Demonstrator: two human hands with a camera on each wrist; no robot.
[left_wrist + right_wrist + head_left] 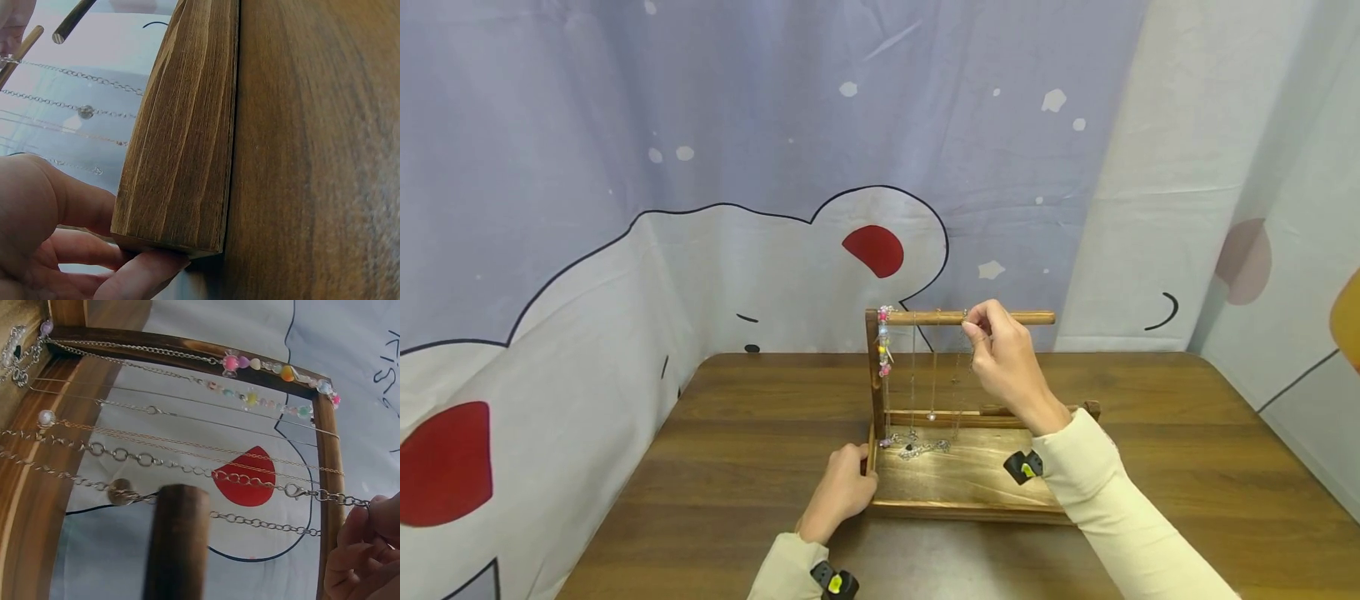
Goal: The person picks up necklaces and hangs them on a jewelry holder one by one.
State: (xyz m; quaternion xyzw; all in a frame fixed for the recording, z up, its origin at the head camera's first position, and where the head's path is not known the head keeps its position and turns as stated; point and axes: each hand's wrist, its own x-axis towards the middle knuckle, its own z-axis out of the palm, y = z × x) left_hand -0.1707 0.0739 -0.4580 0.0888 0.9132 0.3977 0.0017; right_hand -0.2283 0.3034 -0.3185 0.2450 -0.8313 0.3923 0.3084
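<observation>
A wooden jewelry stand (970, 504) has a shallow tray base and a raised rod (925, 318). My left hand (842, 483) grips the tray's left end; in the left wrist view its fingers curl around the end of the wood (181, 137). At the rod, my right hand (1006, 354) pinches a silver chain necklace (127, 455) near its clasp, between thumb and finger. To the left of that chain hang a thin gold necklace (934, 375) with a pearl-like bead, a fine silver chain (913, 358) and a colorful beaded necklace (883, 342).
Loose silver chain (925, 450) lies on the tray floor under the necklaces. In the right wrist view a second wooden rod's end (178, 544) stands in the foreground. The brown table (737, 433) backs onto a printed curtain (737, 100).
</observation>
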